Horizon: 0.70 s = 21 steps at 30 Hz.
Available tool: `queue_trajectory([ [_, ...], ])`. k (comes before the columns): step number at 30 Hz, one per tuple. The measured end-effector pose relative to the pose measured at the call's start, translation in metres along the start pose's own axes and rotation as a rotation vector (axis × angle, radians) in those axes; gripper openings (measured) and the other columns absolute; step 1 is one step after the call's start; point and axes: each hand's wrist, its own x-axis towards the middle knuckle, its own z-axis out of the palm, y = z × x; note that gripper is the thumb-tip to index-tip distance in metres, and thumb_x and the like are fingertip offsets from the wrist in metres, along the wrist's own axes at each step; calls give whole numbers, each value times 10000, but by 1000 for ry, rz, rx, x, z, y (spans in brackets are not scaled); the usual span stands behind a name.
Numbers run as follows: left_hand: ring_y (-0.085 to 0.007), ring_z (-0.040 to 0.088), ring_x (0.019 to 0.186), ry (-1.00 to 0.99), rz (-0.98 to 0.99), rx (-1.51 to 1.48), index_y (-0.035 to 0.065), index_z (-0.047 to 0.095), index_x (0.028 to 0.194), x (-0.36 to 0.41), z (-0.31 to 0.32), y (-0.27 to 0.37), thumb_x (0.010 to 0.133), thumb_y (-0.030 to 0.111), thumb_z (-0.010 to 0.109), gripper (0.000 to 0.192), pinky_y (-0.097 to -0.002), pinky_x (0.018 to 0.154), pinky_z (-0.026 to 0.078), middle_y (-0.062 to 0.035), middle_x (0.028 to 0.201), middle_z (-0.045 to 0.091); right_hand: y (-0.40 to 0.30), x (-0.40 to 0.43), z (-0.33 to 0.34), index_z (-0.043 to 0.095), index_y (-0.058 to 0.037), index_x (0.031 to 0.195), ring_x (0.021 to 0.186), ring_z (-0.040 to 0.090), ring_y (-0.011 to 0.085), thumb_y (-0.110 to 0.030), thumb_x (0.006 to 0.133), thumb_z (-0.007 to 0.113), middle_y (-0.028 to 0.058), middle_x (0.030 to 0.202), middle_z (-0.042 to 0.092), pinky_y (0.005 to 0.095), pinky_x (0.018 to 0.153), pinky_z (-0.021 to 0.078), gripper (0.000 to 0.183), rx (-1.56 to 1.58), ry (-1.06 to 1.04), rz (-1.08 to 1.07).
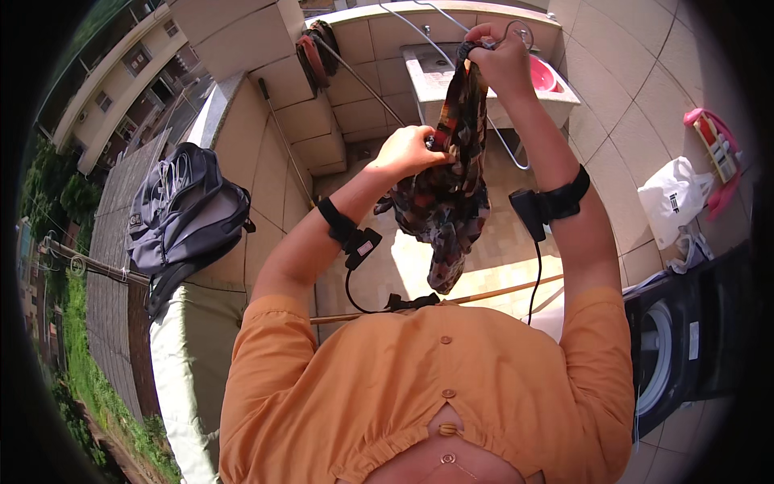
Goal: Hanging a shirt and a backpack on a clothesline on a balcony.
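My right hand [500, 60] is raised at the top, its fingers closed around a clothes hanger [521, 30] and the gathered top of a dark patterned garment [450, 199]. The hanger's curved metal hook stands up beside the fingers. From there the garment, in black, brown, red and orange, hangs down over the tiled floor. My left hand [417, 151] pinches the garment's left edge lower down, between thumb and fingers. How much of the hanger lies inside the cloth is hidden.
A sink [423, 85] with a pink basin [543, 75] stands ahead. A backpack [187, 212] rests on the left ledge, near a mop [323, 42] against the wall. At right are a white plastic bag [674, 193] and a washing machine [686, 339]. A wooden pole [508, 292] crosses before me.
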Motion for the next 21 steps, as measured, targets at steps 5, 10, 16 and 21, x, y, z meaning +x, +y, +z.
queue_trajectory([
  [5,-334,649,809,112,-41,155,40,653,941,7,-31,-37,736,309,736,348,-398,739,509,-169,810,670,41,-3,-62,705,-144,892,739,652,194,-168,716,659,39,792,681,312,708,508,183,-407,65,-33],
  [10,-323,614,1006,350,-45,389,82,581,1017,18,-59,-50,789,195,612,257,-393,840,505,-132,1036,637,71,1,-122,712,-158,906,692,627,150,-186,723,662,9,747,656,287,689,499,192,-595,78,132],
  [16,-311,612,1055,-105,-281,388,56,637,1080,20,-15,-105,841,222,552,303,-367,856,513,-176,1152,625,68,24,-147,718,-176,881,803,674,204,-207,687,655,47,857,711,326,751,521,206,-532,124,240],
  [21,-230,662,839,-100,-738,-1300,103,687,966,45,-25,-74,869,198,524,211,-381,767,521,-73,917,695,106,9,-146,739,-196,971,950,651,227,-166,741,548,70,970,707,325,854,492,300,-532,-37,286],
])
